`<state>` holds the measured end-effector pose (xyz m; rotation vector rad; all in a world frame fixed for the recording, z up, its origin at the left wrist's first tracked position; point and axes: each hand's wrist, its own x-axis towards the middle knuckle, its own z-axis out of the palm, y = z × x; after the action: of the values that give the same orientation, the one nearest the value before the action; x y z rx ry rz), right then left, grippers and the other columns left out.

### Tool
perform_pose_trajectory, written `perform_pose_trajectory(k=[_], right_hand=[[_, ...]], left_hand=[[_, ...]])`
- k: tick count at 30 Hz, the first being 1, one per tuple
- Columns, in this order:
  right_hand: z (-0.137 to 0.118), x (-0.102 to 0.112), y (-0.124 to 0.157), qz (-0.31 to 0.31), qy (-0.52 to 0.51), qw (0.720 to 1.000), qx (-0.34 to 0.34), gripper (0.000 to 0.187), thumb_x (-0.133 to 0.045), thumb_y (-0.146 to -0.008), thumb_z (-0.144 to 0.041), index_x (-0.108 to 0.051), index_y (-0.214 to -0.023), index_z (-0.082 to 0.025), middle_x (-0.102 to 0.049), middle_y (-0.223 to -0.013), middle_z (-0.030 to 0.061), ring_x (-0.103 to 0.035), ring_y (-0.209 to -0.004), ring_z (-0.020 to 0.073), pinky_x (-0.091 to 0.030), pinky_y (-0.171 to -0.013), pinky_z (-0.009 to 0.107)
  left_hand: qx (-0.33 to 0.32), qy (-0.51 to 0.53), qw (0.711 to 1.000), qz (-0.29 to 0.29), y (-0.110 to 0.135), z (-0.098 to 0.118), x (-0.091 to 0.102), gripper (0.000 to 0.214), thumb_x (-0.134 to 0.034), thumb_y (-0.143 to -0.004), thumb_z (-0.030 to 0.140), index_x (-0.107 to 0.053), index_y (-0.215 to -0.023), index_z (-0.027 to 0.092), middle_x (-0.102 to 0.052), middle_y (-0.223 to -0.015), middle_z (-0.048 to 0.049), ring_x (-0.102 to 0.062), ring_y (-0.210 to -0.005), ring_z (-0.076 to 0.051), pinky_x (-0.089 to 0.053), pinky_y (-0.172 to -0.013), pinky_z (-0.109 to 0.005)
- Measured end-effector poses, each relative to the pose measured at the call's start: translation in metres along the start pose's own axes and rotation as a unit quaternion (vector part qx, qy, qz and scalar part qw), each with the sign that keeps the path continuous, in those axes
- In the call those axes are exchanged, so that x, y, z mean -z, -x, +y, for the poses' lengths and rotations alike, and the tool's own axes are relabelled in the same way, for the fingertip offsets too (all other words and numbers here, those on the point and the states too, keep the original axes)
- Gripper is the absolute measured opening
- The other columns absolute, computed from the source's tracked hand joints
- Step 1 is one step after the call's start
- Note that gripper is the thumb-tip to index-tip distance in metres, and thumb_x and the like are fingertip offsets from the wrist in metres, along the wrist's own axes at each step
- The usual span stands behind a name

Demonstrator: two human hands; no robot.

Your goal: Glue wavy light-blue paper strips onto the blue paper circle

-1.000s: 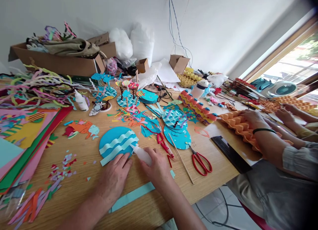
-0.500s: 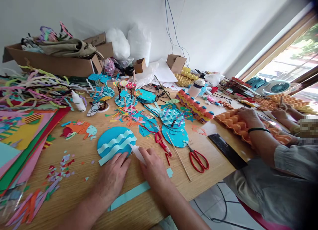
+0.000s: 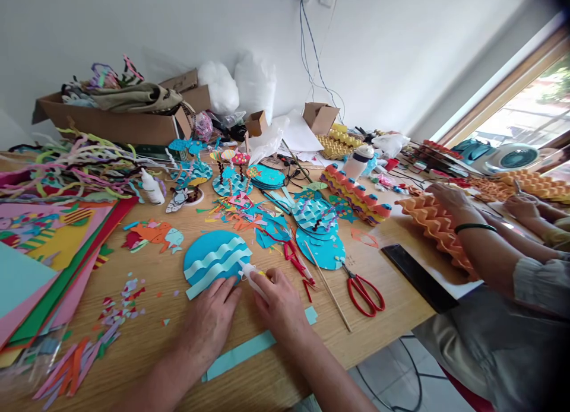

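Observation:
A blue paper disc (image 3: 209,247) with light wavy strips (image 3: 214,263) glued across it lies on the wooden table (image 3: 146,335). My left hand (image 3: 209,323) rests flat beside the disc's lower edge, fingers stretched out, fingertips touching a strip's end. My right hand (image 3: 278,302) is closed round a small white glue bottle (image 3: 252,276), whose nozzle points at the disc's right edge. A light blue paper strip (image 3: 243,351) lies under my wrists.
Red scissors (image 3: 365,292) and a wooden stick (image 3: 327,286) lie right of my hands. Coloured paper sheets (image 3: 40,263) and scraps (image 3: 116,305) fill the left. Another person's hands (image 3: 449,198) press orange corrugated paper (image 3: 434,225) at the right. Cardboard boxes (image 3: 116,124) stand at the back.
My right hand has tipped the glue bottle lower, bringing its nozzle to the disc's edge. My left hand stays by the strip. The other person's hands shifted slightly on the orange paper.

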<state>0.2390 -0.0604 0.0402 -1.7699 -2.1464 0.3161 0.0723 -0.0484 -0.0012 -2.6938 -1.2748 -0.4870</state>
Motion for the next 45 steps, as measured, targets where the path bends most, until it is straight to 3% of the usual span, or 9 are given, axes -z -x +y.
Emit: perform_pose_trajectory(k=[7,16,24,28,35,45], right_hand=[[0.009,-0.008,0.000,0.034,-0.052,0.998,0.018,0.039,-0.057,-0.077,-0.010,-0.060,-0.112,-0.028,-0.054,-0.090,0.0050,-0.056,-0.081,0.0160,-0.045,-0.069,0.024],[0.004,-0.003,-0.001,0.032,0.010,0.999,0.040,0.047,-0.057,-0.074,-0.006,-0.062,-0.109,-0.036,-0.051,-0.094,0.0050,-0.053,-0.084,0.0182,-0.044,-0.071,0.028],[-0.002,0.008,0.000,-0.090,0.015,0.995,-0.047,0.053,-0.052,-0.082,-0.012,-0.042,-0.132,-0.025,-0.057,-0.102,0.0097,-0.060,-0.084,0.0192,-0.045,-0.070,0.027],[-0.002,0.007,0.000,-0.056,-0.023,0.998,-0.030,0.041,-0.049,-0.087,-0.027,-0.047,-0.128,-0.027,-0.057,-0.093,0.0072,-0.059,-0.079,0.0180,-0.043,-0.068,0.025],[-0.004,0.005,-0.004,-0.003,0.036,0.999,0.000,0.034,-0.042,-0.090,-0.020,-0.054,-0.120,-0.029,-0.054,-0.087,0.0067,-0.055,-0.079,0.0186,-0.040,-0.066,0.025],[-0.007,0.008,0.000,-0.003,0.060,0.997,0.042,0.034,-0.043,-0.088,-0.017,-0.056,-0.115,-0.030,-0.049,-0.085,0.0050,-0.049,-0.079,0.0179,-0.037,-0.066,0.025]], left_hand=[[0.017,0.001,1.000,-0.008,0.001,0.001,-0.003,0.036,-0.036,-0.081,0.004,-0.061,-0.104,0.015,-0.060,-0.117,-0.0103,-0.053,-0.106,-0.026,-0.048,-0.086,-0.041],[0.017,0.024,1.000,0.008,0.000,0.001,0.001,0.039,-0.033,-0.082,0.005,-0.058,-0.109,0.017,-0.061,-0.113,-0.0092,-0.053,-0.105,-0.024,-0.048,-0.085,-0.040],[0.016,0.015,1.000,0.000,0.001,0.001,-0.001,0.037,-0.033,-0.081,0.004,-0.062,-0.102,0.015,-0.061,-0.114,-0.0103,-0.053,-0.103,-0.025,-0.048,-0.084,-0.041],[0.018,0.022,1.000,-0.001,-0.001,0.001,0.001,0.035,-0.034,-0.082,0.005,-0.061,-0.103,0.015,-0.061,-0.113,-0.0105,-0.053,-0.103,-0.025,-0.048,-0.085,-0.041],[0.015,0.032,0.999,0.013,0.001,-0.001,-0.003,0.035,-0.034,-0.082,0.005,-0.061,-0.103,0.015,-0.060,-0.114,-0.0108,-0.053,-0.105,-0.025,-0.049,-0.084,-0.043],[0.032,0.049,0.998,-0.003,0.002,0.000,-0.004,0.037,-0.035,-0.082,0.005,-0.059,-0.107,0.016,-0.058,-0.118,-0.0100,-0.051,-0.109,-0.024,-0.046,-0.090,-0.042]])
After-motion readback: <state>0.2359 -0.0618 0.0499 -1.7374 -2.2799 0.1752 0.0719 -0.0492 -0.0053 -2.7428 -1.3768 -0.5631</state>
